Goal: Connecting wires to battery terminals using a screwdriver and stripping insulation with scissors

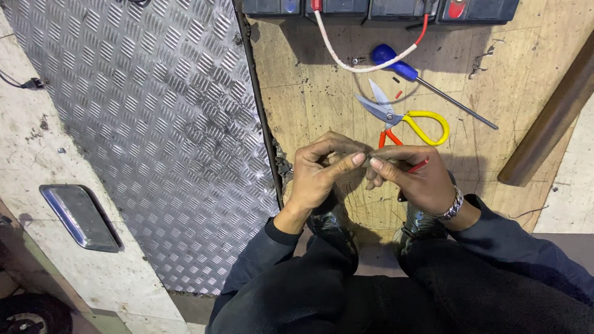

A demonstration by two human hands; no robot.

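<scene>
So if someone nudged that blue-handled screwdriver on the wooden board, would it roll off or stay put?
The blue-handled screwdriver would probably roll: its handle looks rounded and its metal shaft is thin and straight. The shaft seems stiff, so it should lift as one rigid piece. It likely feels heavier at the handle end. The wooden board looks flat, so a roll would likely be short.

Dim, even light; sharp, soft shadows

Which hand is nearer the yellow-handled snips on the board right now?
Right. The right hand sits just below the snips, almost touching their orange handle. The left hand is farther away, below and to their left, pinching the same red wire.
</scene>
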